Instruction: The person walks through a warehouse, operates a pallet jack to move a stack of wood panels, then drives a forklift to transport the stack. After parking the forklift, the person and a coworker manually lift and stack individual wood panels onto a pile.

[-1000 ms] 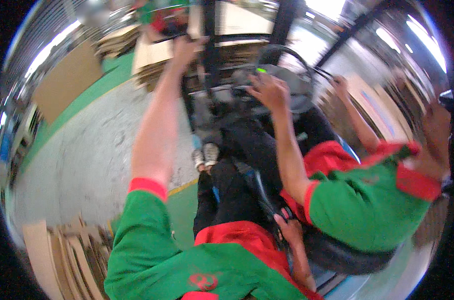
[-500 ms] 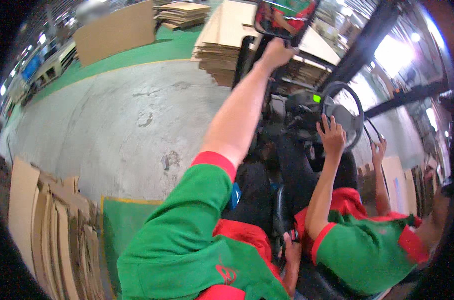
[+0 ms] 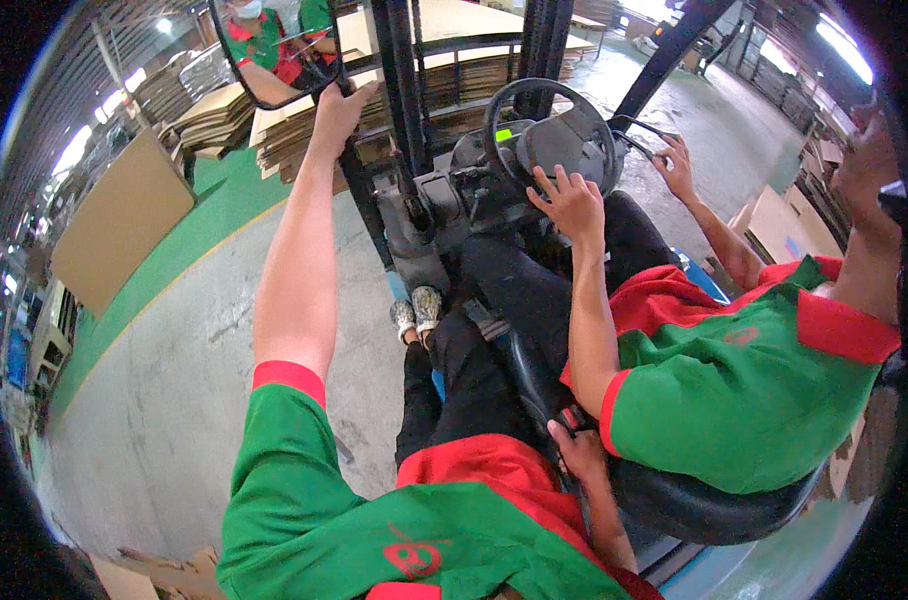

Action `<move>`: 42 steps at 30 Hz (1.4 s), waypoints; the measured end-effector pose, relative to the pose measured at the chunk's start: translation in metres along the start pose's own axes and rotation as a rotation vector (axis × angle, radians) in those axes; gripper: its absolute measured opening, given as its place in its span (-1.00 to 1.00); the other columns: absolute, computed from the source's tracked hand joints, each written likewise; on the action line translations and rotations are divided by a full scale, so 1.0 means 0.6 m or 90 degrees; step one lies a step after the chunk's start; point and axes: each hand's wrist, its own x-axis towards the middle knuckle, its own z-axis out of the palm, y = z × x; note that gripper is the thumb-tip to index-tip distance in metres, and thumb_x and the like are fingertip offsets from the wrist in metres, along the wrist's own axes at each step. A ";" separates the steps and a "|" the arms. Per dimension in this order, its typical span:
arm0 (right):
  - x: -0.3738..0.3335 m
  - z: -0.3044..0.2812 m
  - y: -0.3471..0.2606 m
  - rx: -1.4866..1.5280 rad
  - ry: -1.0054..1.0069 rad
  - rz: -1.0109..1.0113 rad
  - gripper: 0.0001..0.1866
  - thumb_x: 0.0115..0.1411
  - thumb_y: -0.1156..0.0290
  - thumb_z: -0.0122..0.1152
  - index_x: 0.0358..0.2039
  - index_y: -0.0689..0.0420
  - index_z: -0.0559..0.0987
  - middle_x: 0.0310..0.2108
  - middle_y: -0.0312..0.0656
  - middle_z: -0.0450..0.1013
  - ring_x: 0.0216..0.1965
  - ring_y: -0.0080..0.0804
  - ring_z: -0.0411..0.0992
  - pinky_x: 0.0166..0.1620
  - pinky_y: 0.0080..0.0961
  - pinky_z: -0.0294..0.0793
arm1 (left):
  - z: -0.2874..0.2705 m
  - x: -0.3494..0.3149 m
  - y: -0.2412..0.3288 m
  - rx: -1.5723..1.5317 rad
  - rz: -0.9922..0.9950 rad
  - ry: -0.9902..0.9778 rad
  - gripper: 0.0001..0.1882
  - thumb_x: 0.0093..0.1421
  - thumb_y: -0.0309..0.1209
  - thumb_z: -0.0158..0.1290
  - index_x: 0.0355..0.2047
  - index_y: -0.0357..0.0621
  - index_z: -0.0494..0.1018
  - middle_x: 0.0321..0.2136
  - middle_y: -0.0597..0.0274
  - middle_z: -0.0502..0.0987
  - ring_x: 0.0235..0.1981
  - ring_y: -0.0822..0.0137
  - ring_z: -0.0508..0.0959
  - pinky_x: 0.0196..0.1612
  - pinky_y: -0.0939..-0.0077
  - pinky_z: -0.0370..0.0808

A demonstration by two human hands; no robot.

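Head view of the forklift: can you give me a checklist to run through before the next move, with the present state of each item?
1. Left hand gripping the dark post below the mirror: ok.
2. Right hand firmly holding on beside the seat: cannot tell; its grip is partly hidden.
3. Co-worker's left hand gripping the steering wheel: not ok; it is spread open at the near side.
4. Cardboard stack lying flat beyond the mast: ok.
5. Shoes firmly supported: cannot tell; the contact is unclear.
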 end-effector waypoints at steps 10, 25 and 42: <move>0.021 0.038 0.016 -0.127 0.244 -0.153 -0.17 0.14 -0.31 -0.10 -0.76 0.32 0.52 -0.78 -0.05 0.42 -0.58 -0.08 0.50 -0.30 -0.23 0.46 | 0.000 0.015 -0.018 -0.122 -0.034 -0.056 -0.67 0.07 -0.17 0.23 -0.48 -0.02 0.30 -0.59 0.42 0.32 -0.54 0.49 0.31 -0.40 0.50 0.30; 0.025 -0.007 -0.031 -0.072 0.127 -0.134 -0.21 0.16 -0.26 -0.11 -0.61 0.34 0.58 -0.63 0.15 0.47 -0.41 0.10 0.50 -0.23 -0.13 0.40 | 0.023 0.053 -0.013 -0.077 -0.055 -0.076 -0.63 0.06 -0.14 0.24 -0.52 -0.03 0.28 -0.60 0.45 0.31 -0.52 0.50 0.28 -0.41 0.54 0.25; 0.041 -0.095 -0.100 0.002 -0.086 0.060 -0.16 0.10 -0.33 -0.05 -0.05 0.30 0.49 -0.16 0.25 0.45 -0.15 0.14 0.46 -0.02 -0.11 0.38 | 0.080 0.138 -0.021 -0.060 -0.109 -0.099 -0.63 0.04 -0.16 0.26 -0.51 0.00 0.27 -0.59 0.46 0.30 -0.52 0.52 0.27 -0.39 0.56 0.24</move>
